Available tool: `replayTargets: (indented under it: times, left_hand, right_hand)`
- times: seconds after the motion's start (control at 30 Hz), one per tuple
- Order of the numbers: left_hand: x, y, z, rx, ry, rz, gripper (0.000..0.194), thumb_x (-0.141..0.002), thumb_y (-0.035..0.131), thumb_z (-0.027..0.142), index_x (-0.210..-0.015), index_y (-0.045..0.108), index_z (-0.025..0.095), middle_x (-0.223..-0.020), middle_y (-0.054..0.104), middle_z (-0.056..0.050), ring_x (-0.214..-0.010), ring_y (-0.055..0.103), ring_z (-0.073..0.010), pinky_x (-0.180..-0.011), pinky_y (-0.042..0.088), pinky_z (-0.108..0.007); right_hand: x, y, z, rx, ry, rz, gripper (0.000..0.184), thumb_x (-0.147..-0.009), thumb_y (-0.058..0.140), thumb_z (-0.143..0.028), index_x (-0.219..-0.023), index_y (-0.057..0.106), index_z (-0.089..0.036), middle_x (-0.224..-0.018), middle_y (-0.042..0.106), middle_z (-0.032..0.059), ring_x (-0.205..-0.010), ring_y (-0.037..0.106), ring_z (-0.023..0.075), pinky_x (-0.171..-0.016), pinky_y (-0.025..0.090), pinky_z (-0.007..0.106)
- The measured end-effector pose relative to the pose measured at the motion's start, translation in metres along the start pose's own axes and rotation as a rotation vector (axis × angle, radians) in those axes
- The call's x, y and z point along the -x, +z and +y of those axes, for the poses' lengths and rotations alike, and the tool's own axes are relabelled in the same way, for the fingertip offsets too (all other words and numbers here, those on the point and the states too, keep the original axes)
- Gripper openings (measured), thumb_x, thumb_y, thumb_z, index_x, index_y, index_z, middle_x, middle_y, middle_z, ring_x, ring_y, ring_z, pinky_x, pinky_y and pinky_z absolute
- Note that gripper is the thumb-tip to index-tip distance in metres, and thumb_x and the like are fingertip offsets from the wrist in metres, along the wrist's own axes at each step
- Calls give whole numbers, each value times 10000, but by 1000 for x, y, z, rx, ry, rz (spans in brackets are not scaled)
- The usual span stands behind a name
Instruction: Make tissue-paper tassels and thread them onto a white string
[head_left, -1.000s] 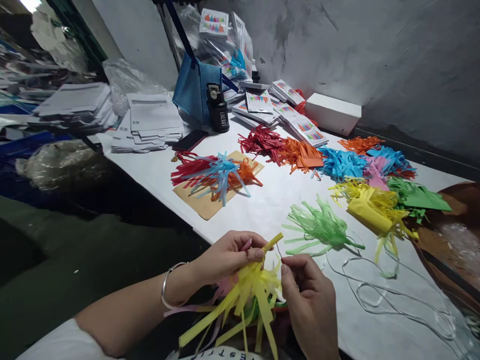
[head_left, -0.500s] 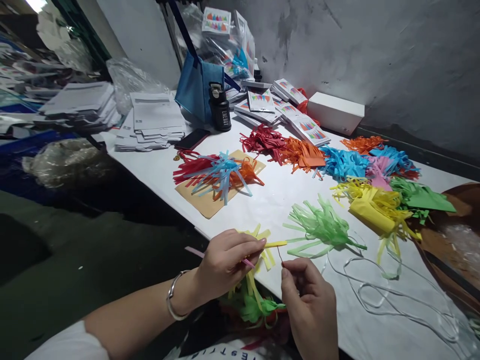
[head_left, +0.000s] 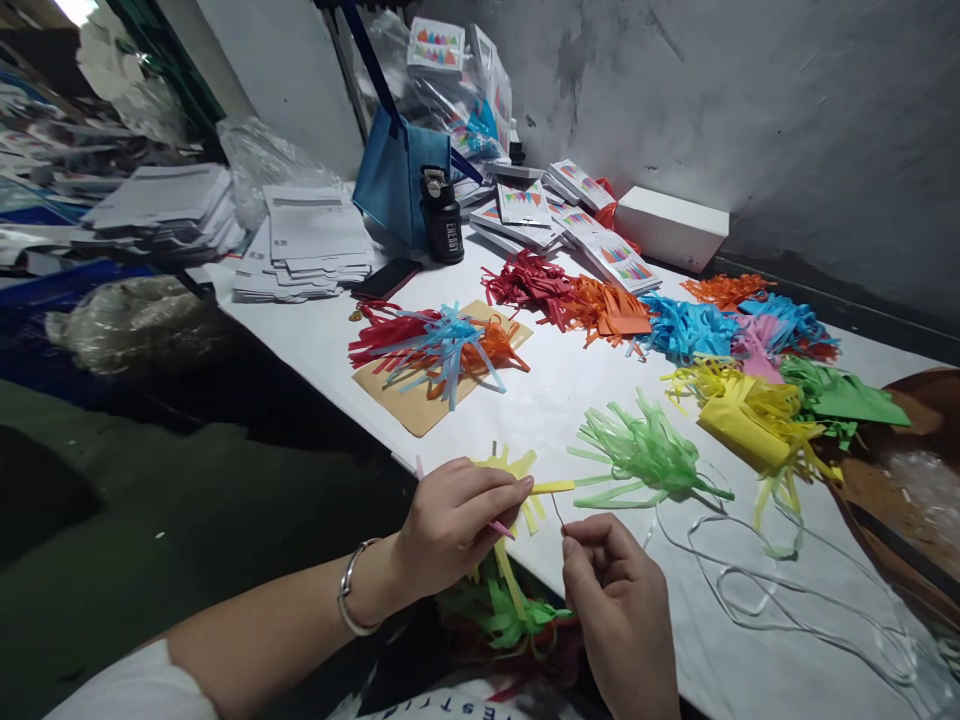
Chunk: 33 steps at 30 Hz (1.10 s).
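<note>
My left hand (head_left: 461, 515) is closed around a yellow paper tassel (head_left: 517, 470). The tassel's twisted end (head_left: 553, 488) points right past my fingertips, and its fringe spreads behind the hand. A thin pink strip (head_left: 501, 528) also pokes out of this hand. With thumb and forefinger, my right hand (head_left: 619, 590) pinches a thin brown tie (head_left: 557, 512), whose upper end meets the yellow twist. Just beyond lies a light green tassel (head_left: 637, 455). Below my hands, at the table edge, hang more green strips (head_left: 510, 615), partly hidden.
Red, blue and orange tassels rest on a brown envelope (head_left: 420, 412). Coloured fringe bundles (head_left: 690, 325) line the right back, with white cord (head_left: 750, 585) looped nearer. A black bottle (head_left: 441, 220), blue bag (head_left: 394, 180), phone (head_left: 386, 279), paper stacks (head_left: 315, 230) and white box (head_left: 671, 228) stand behind.
The far end of the pink strip has swung up and to the right behind my left hand. Both hands keep nearly the same place and grip.
</note>
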<state>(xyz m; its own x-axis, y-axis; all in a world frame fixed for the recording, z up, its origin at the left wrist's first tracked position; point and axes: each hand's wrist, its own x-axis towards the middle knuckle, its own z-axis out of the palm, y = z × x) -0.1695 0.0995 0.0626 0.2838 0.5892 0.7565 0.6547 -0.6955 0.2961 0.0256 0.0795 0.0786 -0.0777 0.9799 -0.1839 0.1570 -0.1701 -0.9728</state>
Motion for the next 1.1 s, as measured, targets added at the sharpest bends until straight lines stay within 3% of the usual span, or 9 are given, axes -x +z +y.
replayTargets:
  times: [0.3,1.1]
  left_hand:
    - [0,-1,-2,-21,34,-21,217,-1005,491,231,-1146,635,151,-917,751,-99,-758,704,-177,-599,468,-287]
    - [5,6,0,33,-28,-10,179,-914,616,123,-1087,660,121,-859,745,-94,-711,680,-171,-618,493,-278]
  right_hand:
    - [0,0,4,-25,37,10,279,-834,631,-453,-823,624,-175,-547,431,-58,-494,363,93,-448,278,201]
    - [-4,0,6,29,30,13,275,-818,628,-451,-830,628,-176,-544,441,-61,-501,393,101,-465,310,211]
